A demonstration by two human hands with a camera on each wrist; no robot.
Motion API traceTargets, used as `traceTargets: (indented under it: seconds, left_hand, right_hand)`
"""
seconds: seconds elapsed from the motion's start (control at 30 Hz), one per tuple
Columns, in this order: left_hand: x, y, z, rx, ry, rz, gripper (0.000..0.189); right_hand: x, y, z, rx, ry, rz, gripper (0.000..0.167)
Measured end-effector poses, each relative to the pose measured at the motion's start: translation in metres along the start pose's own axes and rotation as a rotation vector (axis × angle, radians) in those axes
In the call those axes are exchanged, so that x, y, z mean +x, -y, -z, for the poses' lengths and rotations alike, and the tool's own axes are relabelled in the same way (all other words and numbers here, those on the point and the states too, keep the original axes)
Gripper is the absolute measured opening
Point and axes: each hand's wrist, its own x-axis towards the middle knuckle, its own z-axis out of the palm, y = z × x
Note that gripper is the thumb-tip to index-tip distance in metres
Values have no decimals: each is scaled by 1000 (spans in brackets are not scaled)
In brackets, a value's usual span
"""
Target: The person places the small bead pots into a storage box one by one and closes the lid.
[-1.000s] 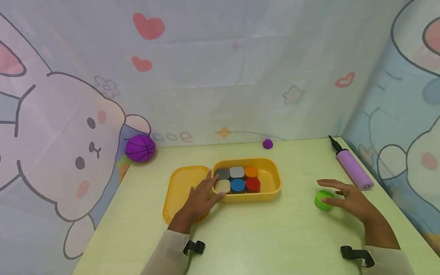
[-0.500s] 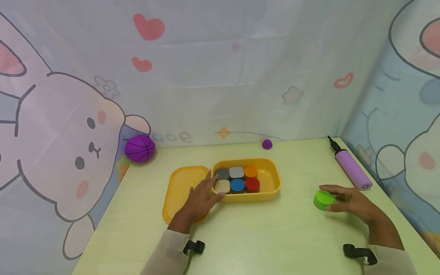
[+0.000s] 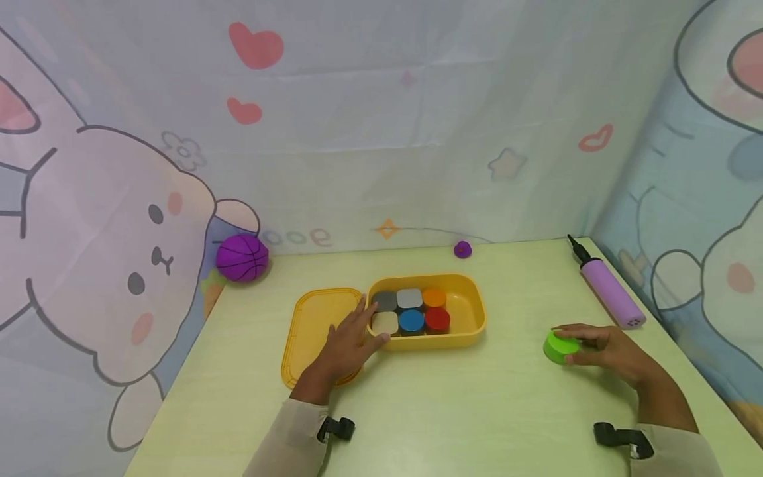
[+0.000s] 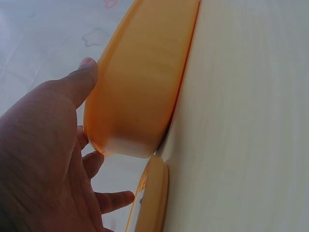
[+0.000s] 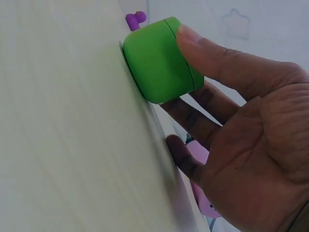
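My right hand [image 3: 609, 352] pinches a small round green tub [image 3: 559, 348] between thumb and fingers. In the right wrist view the green tub [image 5: 159, 60] has a seam near its top, and the thumb lies against its lid. It appears to stand on the table. My left hand [image 3: 346, 351] touches the left end of a yellow box [image 3: 435, 342], fingers spread, thumb at the front corner. Inside that box are two rows of lidded tubs, among them a blue tub [image 3: 412, 321], a red tub [image 3: 438, 320] and an orange tub [image 3: 434, 297].
A yellow lid [image 3: 301, 338] lies flat left of the box, partly under my left arm. At the back are a purple ball [image 3: 242, 258] and a small purple object [image 3: 462, 250]. A lilac hand pump [image 3: 612, 291] lies by the right edge.
My right hand has lowered and closed its thumb and fingers onto the green tub, where before they hovered around it. The left hand and the box have stayed in place.
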Motion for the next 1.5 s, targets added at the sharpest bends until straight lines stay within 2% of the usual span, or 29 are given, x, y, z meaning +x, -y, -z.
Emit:
traceTargets:
  seconds: [0.13,0.33,0.5,0.63,0.87,1.1,1.27,1.33,1.5]
  left_hand:
    - [-1,0,-1,0,0,3,82]
    - [0,-3,0,-9,7,-3,82]
    - [1,-8,2,-20,15,-5,82]
    - [1,-7,0,-11,20,3,83]
    - [-3,-5,-1,-11,15,12,82]
    - [-2,-5,2,-3,18,9,82]
    - [-1,-3,2,1,18,16,82]
    - [-2,-2,2,7,19,20,82]
    - [-1,-2,3,9,26,10,81]
  right_hand:
    - [2,1,-2,-17,-43,52,45]
    - [14,11,-10,15,-138,103,44]
    - [27,26,-20,28,-244,104,42]
    - [40,39,-29,36,-278,91,41]
    - [71,59,-53,-6,-263,125,39]
    - [104,76,-83,-113,-255,160,39]
    - [124,79,-102,-104,-225,166,41]
    - [130,78,-109,-115,-204,154,42]
    - [138,79,-118,-219,-182,67,44]
